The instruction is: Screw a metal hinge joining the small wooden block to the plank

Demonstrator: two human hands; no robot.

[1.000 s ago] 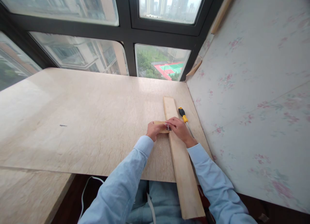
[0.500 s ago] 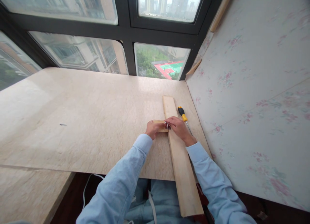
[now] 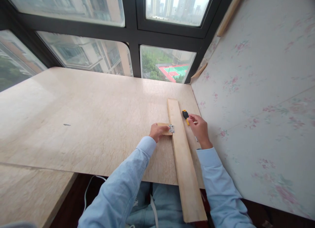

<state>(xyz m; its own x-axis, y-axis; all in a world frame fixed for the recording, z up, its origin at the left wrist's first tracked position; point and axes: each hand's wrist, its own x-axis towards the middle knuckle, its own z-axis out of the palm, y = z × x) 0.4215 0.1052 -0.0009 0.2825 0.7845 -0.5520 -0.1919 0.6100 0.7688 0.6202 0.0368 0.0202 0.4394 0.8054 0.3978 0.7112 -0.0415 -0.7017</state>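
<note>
A long wooden board (image 3: 184,159) lies on the stone ledge, its near end sticking out over the front edge. A short wooden piece (image 3: 163,124) butts against the board's left side. Across the joint sits a small metal hinge (image 3: 171,128). My left hand (image 3: 156,132) is closed on the short piece, thumb close to the hinge. Right of the board lies a yellow-and-black screwdriver (image 3: 185,114), its tip toward me. My right hand (image 3: 200,129) has its fingers around the screwdriver's handle and hides part of the shaft.
A thin dark metal bit (image 3: 67,125) lies far left on the ledge (image 3: 98,106). Floral wallpaper (image 3: 246,106) covers the wall close by on the right. Dark-framed windows (image 3: 134,35) stand behind the ledge. A white cable (image 3: 86,188) hangs below its front edge.
My right hand has left the hinge and moved right onto the screwdriver, uncovering the hinge. My left hand stays on the short wooden piece. The view has shifted slightly.
</note>
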